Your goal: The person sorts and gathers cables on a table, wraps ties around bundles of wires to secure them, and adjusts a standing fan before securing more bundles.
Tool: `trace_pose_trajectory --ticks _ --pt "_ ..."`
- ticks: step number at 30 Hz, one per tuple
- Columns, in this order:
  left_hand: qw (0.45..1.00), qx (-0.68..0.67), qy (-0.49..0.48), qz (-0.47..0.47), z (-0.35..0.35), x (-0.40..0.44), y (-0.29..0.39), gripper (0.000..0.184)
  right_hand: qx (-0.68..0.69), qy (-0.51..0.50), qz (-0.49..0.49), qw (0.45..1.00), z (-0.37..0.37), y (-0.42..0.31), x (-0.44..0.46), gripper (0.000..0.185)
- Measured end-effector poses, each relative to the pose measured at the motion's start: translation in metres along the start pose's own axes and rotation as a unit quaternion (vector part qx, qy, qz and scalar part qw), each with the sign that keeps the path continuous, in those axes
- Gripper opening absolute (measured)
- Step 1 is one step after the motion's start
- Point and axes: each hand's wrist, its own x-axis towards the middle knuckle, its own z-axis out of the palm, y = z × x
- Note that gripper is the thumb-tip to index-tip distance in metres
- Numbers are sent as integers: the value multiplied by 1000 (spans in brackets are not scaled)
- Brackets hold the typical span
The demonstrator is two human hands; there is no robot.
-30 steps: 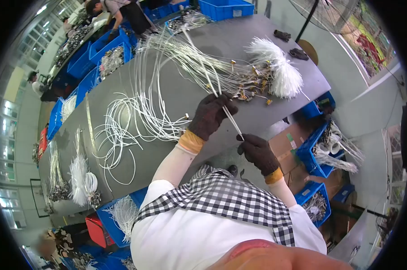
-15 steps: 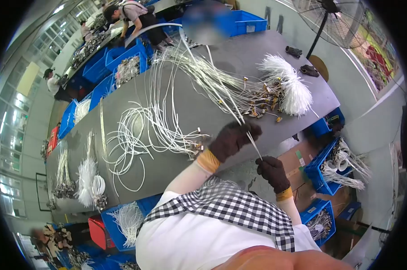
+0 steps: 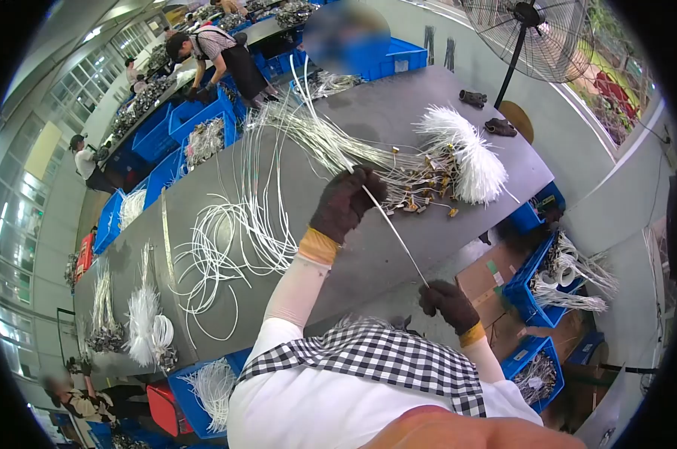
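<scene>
Cable pinched in the dark-gloved right hand, just past the near edge of the table, and running straight up to the left hand, closed around it over the tabletop. Between the hands, one strand or two: too thin to tell. Best kept in line, with a light, even pull and no sharp bend at either grip. Worth holding clear of the loose coils at left and the connectors just beyond, to avoid snagging. Farther off, white frayed bundle and two dark gloves on the table; beyond, co-worker bent over blue bins.
</scene>
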Motion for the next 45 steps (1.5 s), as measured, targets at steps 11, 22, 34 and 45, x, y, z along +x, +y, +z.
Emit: trace_pose_trajectory --ticks 11,22,34,45 --pt "961 218 -141 -90 26 -45 -85 27 -37 81 -50 995 9 -35 12 33" --pt "997 46 -53 -25 17 3 -16 26 -17 -31 -23 999 -22 31 -3 28" --pt "981 80 -102 -142 40 -26 -87 26 -2 44 -60 997 -11 -7 2 34" --pt "968 154 -138 -142 37 -8 -77 28 -55 55 -75 994 -34 49 5 36"
